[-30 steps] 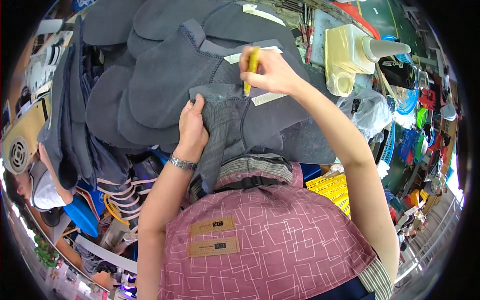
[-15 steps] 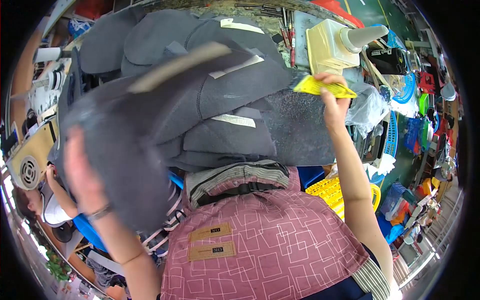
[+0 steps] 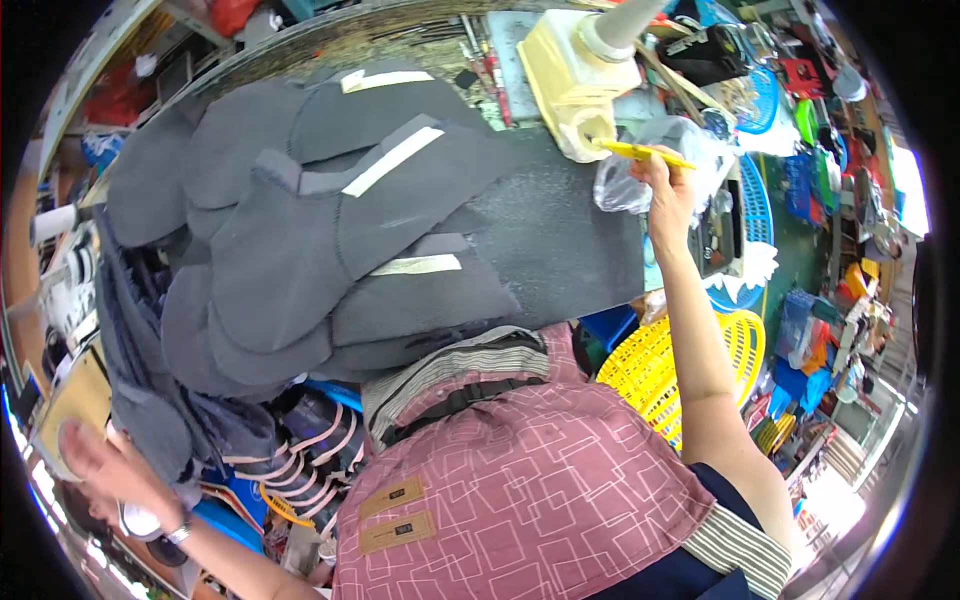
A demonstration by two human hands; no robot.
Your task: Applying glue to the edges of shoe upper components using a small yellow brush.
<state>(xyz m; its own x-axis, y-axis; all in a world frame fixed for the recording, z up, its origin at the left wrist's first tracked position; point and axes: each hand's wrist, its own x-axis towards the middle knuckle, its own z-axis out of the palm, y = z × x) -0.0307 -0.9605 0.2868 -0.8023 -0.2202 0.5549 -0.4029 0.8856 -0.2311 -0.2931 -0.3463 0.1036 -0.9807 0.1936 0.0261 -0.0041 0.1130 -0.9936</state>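
Overlapping, partly hidden dark fabric pieces [image 3: 285, 260] lie left of the top-cropped cream container [image 3: 580, 72], the blurred left hand [image 3: 122, 475] hangs open well left of it, and the outstretched right hand [image 3: 669, 192] grips a yellow brush [image 3: 624, 150], tip indistinct at the container's mouth.

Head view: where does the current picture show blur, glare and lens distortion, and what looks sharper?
Head view, lower left: the left hand is blurred, its fingers smeared; head view, right of centre: the right hand and the yellow tool it holds look sharper; head view, right rim: a bright patch is washed out; head view, top: the bench's far edge bends.
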